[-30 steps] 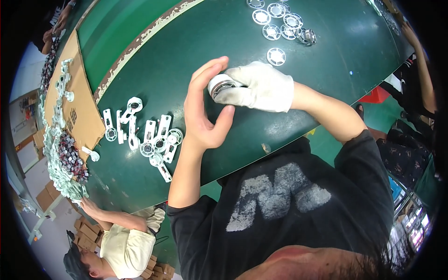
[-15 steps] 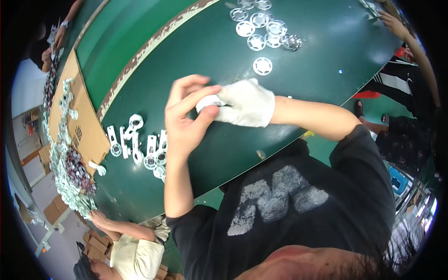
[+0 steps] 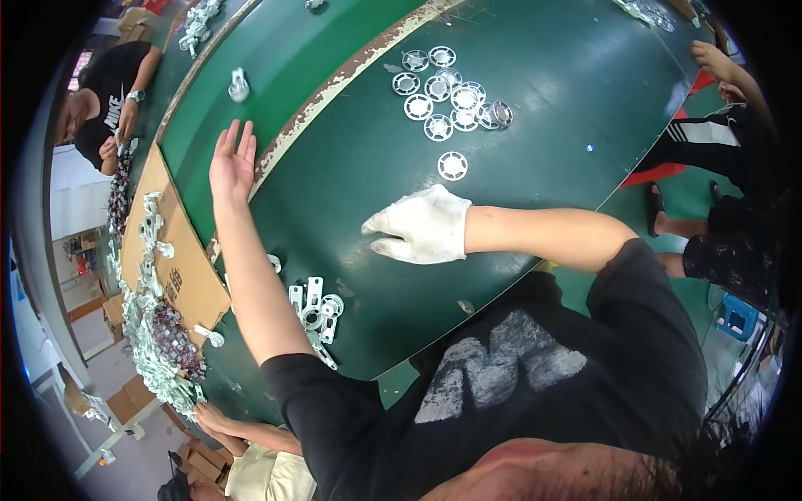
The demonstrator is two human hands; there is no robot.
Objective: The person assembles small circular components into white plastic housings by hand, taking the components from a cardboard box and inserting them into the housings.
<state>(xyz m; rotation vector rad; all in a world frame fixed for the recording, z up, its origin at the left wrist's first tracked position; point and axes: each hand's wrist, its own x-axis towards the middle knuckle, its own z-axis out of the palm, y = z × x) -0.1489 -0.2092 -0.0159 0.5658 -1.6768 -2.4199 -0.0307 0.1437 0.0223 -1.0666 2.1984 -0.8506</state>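
Stretched out to the far left, my bare left hand hovers by the chipped edge of the bright green strip, fingers extended and nothing in them. Just beyond its fingertips a small white and silver part sits on that strip, apart from the hand. My right hand, in a white glove, is over the dark green table with thumb and fingers parted and empty. Above the glove lies a single silver-white spoked disc; several more discs are grouped farther away. White parts with arms lie beside my left forearm, which hides some.
A cardboard sheet leans at the left beside a heap of pale parts. One person in black works at the far left, another in pale yellow at the lower left. Someone's hands show at the right edge.
My hands were together around a small white round part; now they are apart and neither holds it. The left has swung far left and away, and its fingers have straightened.
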